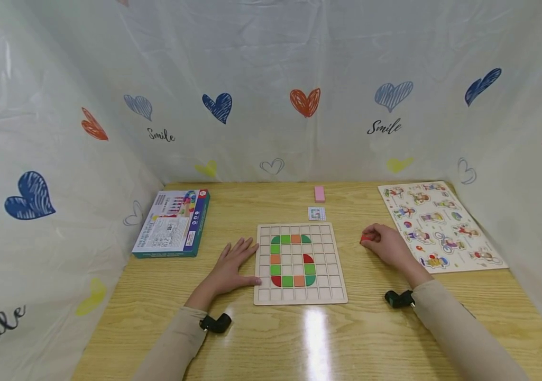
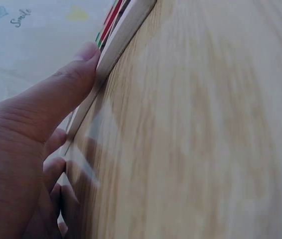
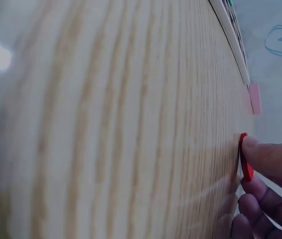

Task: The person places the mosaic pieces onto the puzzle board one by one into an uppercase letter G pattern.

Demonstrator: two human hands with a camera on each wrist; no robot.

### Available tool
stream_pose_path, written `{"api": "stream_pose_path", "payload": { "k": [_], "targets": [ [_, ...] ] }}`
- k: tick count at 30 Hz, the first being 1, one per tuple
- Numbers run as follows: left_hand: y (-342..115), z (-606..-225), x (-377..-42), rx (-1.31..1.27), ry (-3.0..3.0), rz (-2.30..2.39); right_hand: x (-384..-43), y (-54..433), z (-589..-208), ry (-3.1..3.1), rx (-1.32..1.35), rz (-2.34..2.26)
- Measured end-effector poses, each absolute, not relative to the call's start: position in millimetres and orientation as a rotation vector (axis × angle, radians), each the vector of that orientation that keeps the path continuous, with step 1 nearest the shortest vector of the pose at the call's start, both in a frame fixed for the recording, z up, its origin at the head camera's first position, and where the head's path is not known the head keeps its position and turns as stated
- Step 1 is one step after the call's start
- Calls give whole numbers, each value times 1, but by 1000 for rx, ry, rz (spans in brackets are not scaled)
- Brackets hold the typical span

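A square wooden grid board (image 1: 342,296) lies mid-table, with green, orange and red tiles set in a ring of its cells. One red quarter-round tile (image 1: 308,259) sits on the ring's right side. My left hand (image 1: 230,270) lies at the board's left edge, fingers spread and thumb touching the rim, as the left wrist view also shows. To the right of the board, my right hand (image 1: 387,247) pinches a small red tile (image 3: 246,158) between thumb and finger, low over the tabletop. The fingers partly cover that tile.
Behind the board are a small pattern card (image 1: 316,213) and a pink block (image 1: 319,194). A boxed set (image 1: 171,225) stands at the left; a wooden picture puzzle board (image 1: 442,227) lies at the right. A heart-printed curtain (image 1: 271,137) encloses the table.
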State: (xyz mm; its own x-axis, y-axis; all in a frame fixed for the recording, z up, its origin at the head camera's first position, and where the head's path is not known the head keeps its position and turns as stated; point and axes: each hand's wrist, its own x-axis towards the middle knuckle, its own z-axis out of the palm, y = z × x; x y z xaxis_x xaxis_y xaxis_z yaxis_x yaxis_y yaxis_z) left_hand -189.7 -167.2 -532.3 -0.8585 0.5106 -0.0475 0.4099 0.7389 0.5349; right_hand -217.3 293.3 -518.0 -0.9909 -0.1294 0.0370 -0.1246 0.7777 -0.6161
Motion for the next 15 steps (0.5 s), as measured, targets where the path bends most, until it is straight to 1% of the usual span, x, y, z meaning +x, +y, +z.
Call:
{"api": "stream_pose_path", "payload": {
  "k": [5,12,15],
  "targets": [
    [-167,-532,-189,740,2750,780,-215,292,-518,2980,-267,-943],
    [-168,-532,-190,737,2746,780,-211,289,-516,2951,-204,-1005],
    [-168,-532,-190,733,2744,780,-210,288,-515,2933,-247,-1033]
  ]
}}
